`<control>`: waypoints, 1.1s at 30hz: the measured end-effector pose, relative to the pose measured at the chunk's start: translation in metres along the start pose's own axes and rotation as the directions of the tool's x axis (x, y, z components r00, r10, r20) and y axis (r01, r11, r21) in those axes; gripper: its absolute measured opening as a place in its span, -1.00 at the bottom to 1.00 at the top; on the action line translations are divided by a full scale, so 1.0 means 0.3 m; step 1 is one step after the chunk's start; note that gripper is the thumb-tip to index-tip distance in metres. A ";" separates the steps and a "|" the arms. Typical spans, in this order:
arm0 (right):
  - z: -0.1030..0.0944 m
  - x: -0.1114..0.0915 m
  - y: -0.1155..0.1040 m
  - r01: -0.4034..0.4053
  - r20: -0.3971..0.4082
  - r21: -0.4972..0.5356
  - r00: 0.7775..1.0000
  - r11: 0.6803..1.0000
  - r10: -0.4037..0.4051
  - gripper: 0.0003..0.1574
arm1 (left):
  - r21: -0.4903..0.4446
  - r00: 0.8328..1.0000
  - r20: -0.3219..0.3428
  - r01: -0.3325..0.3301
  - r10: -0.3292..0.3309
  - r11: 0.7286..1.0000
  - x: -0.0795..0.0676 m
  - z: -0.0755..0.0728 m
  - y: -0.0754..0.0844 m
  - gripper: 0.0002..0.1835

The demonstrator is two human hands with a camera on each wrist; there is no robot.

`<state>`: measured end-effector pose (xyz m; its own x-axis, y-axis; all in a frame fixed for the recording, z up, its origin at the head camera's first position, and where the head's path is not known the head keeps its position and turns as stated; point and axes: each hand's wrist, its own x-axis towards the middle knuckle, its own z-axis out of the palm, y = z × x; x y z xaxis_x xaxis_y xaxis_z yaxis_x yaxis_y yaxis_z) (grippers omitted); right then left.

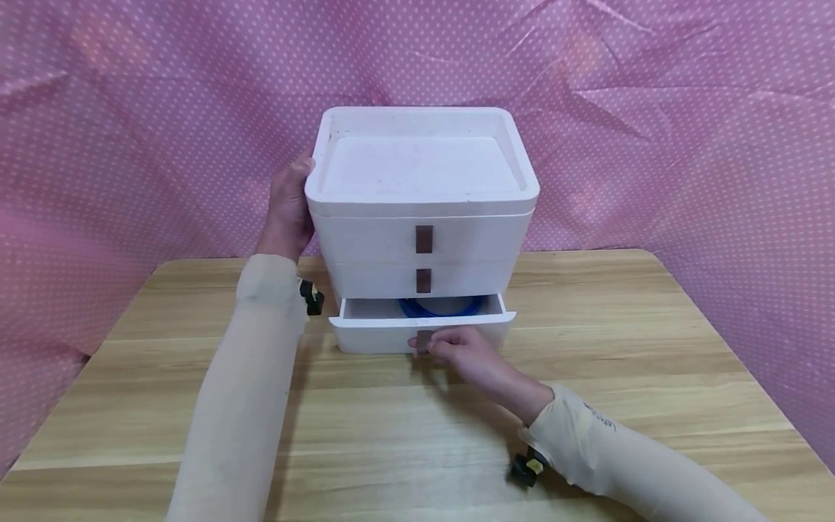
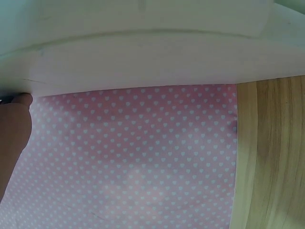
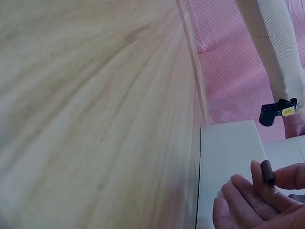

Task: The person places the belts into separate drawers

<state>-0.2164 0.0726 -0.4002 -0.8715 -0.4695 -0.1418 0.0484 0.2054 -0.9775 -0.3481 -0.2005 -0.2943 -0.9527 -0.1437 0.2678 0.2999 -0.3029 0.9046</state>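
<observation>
A white three-tier drawer unit (image 1: 421, 167) stands on the table, its bottom drawer (image 1: 378, 337) pulled partly out. Inside that drawer lies a coil of blue cable or cord (image 1: 417, 310), partly hidden by the drawer above. My right hand (image 1: 466, 355) pinches the brown pull tab (image 3: 268, 171) of the bottom drawer between thumb and forefinger; the right wrist view shows the other fingers below the tab. Against the upper left side of the unit rests my left hand (image 1: 289, 203), thumb at the top rim and the other fingers mostly hidden behind the side.
Both upper drawers are closed, each with a brown tab (image 1: 424, 239) on its front. The unit's top is a shallow recessed tray (image 1: 417, 206). Beneath is a wood-grain table (image 1: 652, 348), with a pink dotted cloth (image 1: 620, 145) hanging behind and at the sides.
</observation>
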 end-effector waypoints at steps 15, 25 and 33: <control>0.000 0.010 0.002 0.060 -0.016 -0.034 0.998 0.998 -0.061 -0.72 | -0.009 1.000 0.004 -0.005 0.005 1.000 0.012 -0.002 -0.004 -0.51; 0.000 0.017 0.003 0.062 -0.034 -0.062 0.997 0.996 -0.064 -0.71 | -0.004 1.000 0.006 0.004 -0.004 1.000 -0.001 0.001 0.003 -0.45; 0.000 0.020 -0.008 0.036 -0.027 -0.071 0.999 0.997 -0.038 -0.71 | 0.021 1.000 0.022 0.004 -0.005 1.000 -0.008 -0.001 0.006 -0.45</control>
<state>-0.2217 0.0693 -0.3988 -0.8854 -0.4540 -0.1002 -0.0178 0.2485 -0.9685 -0.3451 -0.2010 -0.2933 -0.9549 -0.1211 0.2710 0.2949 -0.2834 0.9126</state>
